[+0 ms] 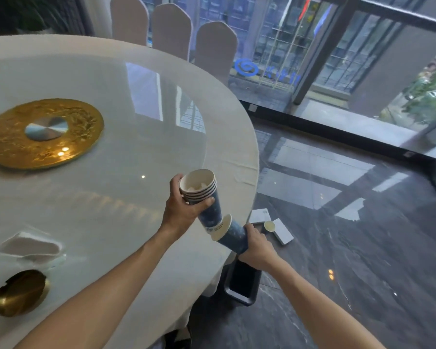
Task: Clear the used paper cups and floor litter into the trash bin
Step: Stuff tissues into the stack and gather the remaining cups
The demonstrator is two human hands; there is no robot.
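Your left hand [184, 207] is closed around a stack [202, 195] of nested blue paper cups, thumb across the front and fingers wrapped behind, just below the rims. The stack tilts, its open mouth toward 11 o'clock, and something white and crumpled sits inside the top cup. Your right hand [258, 248] grips a single blue cup [233, 236] at its base, with the mouth pointing up toward 10 o'clock. The bottom of the stack sits at or just inside that mouth; you cannot tell how deep.

Both hands are off the table's [111, 96] edge at its 4 o'clock side. Directly below your right hand, the dark bin [242, 285] stands on the floor [337, 248], close against the tablecloth.

At 2 o'clock from your right hand, litter lies on the floor: two white boxes [282, 231], with a small cup [269, 225] between them, its mouth facing you.

On the table are a gold turntable hub [43, 133] at 9 o'clock, a folded napkin [30, 245] and a gold dish [20, 293] near you. Three covered chairs [171, 31] stand at 12 o'clock.
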